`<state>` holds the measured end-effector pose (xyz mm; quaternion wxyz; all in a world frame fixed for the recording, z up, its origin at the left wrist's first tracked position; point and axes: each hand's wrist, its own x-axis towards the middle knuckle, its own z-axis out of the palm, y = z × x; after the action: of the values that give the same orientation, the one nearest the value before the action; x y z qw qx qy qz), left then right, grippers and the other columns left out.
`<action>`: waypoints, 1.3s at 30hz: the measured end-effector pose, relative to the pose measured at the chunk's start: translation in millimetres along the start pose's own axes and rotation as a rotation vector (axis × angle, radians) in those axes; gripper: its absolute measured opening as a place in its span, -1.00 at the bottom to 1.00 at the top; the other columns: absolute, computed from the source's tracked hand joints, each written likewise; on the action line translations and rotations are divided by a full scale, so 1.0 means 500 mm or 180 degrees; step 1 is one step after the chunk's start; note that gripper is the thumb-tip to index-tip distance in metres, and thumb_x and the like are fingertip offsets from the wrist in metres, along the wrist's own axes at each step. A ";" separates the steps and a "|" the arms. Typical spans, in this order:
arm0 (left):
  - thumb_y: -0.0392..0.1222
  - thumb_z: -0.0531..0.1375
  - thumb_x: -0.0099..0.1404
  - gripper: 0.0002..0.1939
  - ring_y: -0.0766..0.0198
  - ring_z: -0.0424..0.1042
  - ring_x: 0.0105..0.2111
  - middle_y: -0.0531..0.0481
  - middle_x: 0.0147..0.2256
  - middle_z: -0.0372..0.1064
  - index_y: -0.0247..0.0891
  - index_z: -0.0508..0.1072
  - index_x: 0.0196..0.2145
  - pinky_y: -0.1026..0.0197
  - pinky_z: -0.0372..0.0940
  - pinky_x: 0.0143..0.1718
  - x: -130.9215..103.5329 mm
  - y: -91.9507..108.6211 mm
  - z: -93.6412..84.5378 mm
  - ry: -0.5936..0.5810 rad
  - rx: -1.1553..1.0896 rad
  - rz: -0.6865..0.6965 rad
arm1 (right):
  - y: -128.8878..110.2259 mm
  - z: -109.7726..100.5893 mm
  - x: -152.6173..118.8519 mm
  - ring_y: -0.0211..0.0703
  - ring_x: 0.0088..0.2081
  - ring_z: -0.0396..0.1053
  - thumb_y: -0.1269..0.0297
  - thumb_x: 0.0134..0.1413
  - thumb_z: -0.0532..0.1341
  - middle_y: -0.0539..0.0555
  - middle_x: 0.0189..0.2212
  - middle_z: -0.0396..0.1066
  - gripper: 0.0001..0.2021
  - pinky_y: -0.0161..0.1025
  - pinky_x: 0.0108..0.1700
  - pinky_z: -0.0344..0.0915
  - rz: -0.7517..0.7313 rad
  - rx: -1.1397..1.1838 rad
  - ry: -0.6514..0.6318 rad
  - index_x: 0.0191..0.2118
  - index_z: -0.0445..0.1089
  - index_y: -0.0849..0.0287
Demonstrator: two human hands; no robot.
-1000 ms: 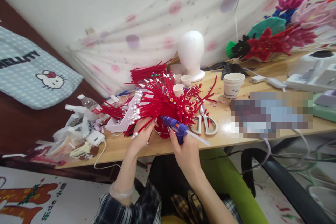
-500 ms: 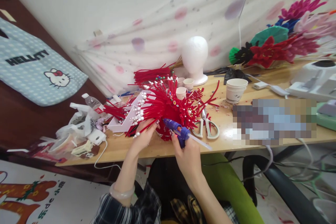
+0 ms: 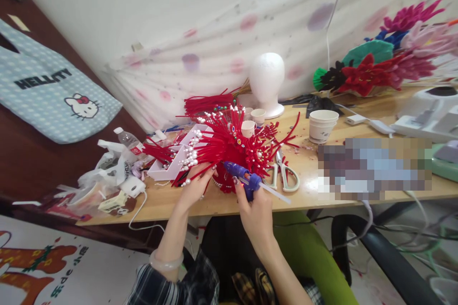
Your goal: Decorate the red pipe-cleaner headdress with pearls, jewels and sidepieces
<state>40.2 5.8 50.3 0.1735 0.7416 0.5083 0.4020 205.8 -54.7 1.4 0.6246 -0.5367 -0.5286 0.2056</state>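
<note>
A red fan-shaped headpiece (image 3: 229, 145) with pearl-tipped stems and coloured gems stands at the table's front edge. My left hand (image 3: 196, 186) is closed at its lower left, gripping a red stem with white pearls near the base. In my right hand (image 3: 255, 207) is a blue glue gun (image 3: 243, 176), its nozzle pointing left at the headpiece's lower part and a clear glue stick jutting out behind. What the nozzle touches is too small to tell. Scissors (image 3: 284, 174) with pale handles lie just right of the gun.
Behind stand a white foam head (image 3: 266, 81) and small paper cups (image 3: 258, 115). Stacked cups (image 3: 322, 126) and fabric flowers (image 3: 368, 74) are to the right. Plastic bags (image 3: 103, 176), a bottle (image 3: 127, 139) and a white tray (image 3: 168, 169) occupy the left. A green chair (image 3: 307, 248) is below.
The whole view has shifted slightly, so the background sits a little lower. Both hands keep nearly the same place and the same hold.
</note>
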 end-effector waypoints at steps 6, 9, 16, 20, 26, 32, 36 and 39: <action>-0.05 0.11 0.34 -0.71 0.15 0.49 -0.20 -0.01 -0.32 0.57 -0.17 0.49 -0.46 0.12 0.28 0.03 -0.001 0.001 0.000 0.0020 -0.0070 -0.0061 | -0.001 0.001 -0.004 0.03 -0.36 0.48 0.06 0.26 0.11 0.22 -0.36 0.55 -0.63 -0.14 -0.30 0.34 -0.0089 -0.0059 -0.0025 -0.16 0.48 0.28; -0.05 0.12 0.34 -0.70 0.14 0.48 -0.18 -0.01 -0.31 0.57 -0.17 0.49 -0.49 0.12 0.25 0.05 -0.003 -0.001 0.000 0.0014 -0.0086 -0.0078 | 0.000 0.003 -0.006 0.01 -0.38 0.47 0.04 0.25 0.10 0.21 -0.39 0.54 -0.62 -0.15 -0.32 0.33 -0.0043 -0.0038 -0.0050 -0.18 0.48 0.28; -0.06 0.12 0.35 -0.70 0.15 0.47 -0.18 0.00 -0.30 0.56 -0.16 0.50 -0.48 0.14 0.24 0.03 -0.005 0.001 -0.002 -0.0024 -0.0114 -0.0115 | 0.002 0.000 -0.003 0.05 -0.31 0.49 0.05 0.24 0.12 0.21 -0.33 0.56 -0.64 -0.10 -0.23 0.35 0.0096 0.0110 -0.0076 -0.15 0.48 0.26; -0.05 0.13 0.35 -0.71 0.14 0.46 -0.16 0.00 -0.33 0.54 -0.17 0.49 -0.47 0.13 0.24 0.02 -0.005 0.004 -0.002 -0.0060 -0.0134 -0.0107 | -0.001 0.002 -0.001 0.06 -0.30 0.49 0.04 0.24 0.11 0.22 -0.32 0.56 -0.64 -0.09 -0.22 0.35 0.0132 0.0137 -0.0091 -0.17 0.47 0.26; -0.05 0.12 0.35 -0.71 0.13 0.46 -0.14 0.00 -0.31 0.55 -0.17 0.50 -0.46 0.12 0.22 0.06 -0.005 0.001 -0.003 -0.0075 -0.0138 -0.0112 | 0.001 0.002 -0.002 0.06 -0.32 0.49 0.03 0.25 0.10 0.23 -0.33 0.56 -0.62 -0.09 -0.25 0.36 0.0065 0.0009 -0.0115 -0.16 0.48 0.27; -0.03 0.13 0.34 -0.70 0.11 0.44 -0.08 -0.02 -0.29 0.55 -0.16 0.51 -0.47 0.10 0.21 0.10 -0.006 -0.002 0.000 -0.0066 -0.0185 -0.0152 | 0.002 0.006 -0.002 0.05 -0.29 0.51 0.08 0.26 0.10 0.21 -0.30 0.56 -0.64 -0.12 -0.24 0.37 -0.0040 0.0030 -0.0044 -0.11 0.47 0.26; -0.02 0.13 0.34 -0.71 0.12 0.47 -0.12 -0.04 -0.24 0.57 -0.18 0.53 -0.42 0.09 0.25 0.08 -0.006 0.002 -0.003 -0.0121 -0.0225 -0.0208 | 0.003 0.007 -0.003 0.03 -0.31 0.51 0.08 0.26 0.10 0.20 -0.33 0.56 -0.64 -0.13 -0.25 0.37 -0.0054 -0.0023 -0.0032 -0.12 0.48 0.25; -0.02 0.14 0.33 -0.72 0.12 0.47 -0.11 -0.03 -0.24 0.57 -0.17 0.53 -0.44 0.10 0.25 0.09 -0.005 0.003 -0.005 -0.0151 -0.0264 -0.0206 | 0.004 0.007 -0.004 0.03 -0.33 0.50 0.07 0.25 0.10 0.20 -0.35 0.56 -0.65 -0.14 -0.27 0.37 -0.0055 -0.0025 -0.0026 -0.14 0.48 0.25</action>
<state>38.7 2.7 51.9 0.2289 0.7262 0.5107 0.3992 202.6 -54.3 -1.5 0.6221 -0.5337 -0.5367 0.2003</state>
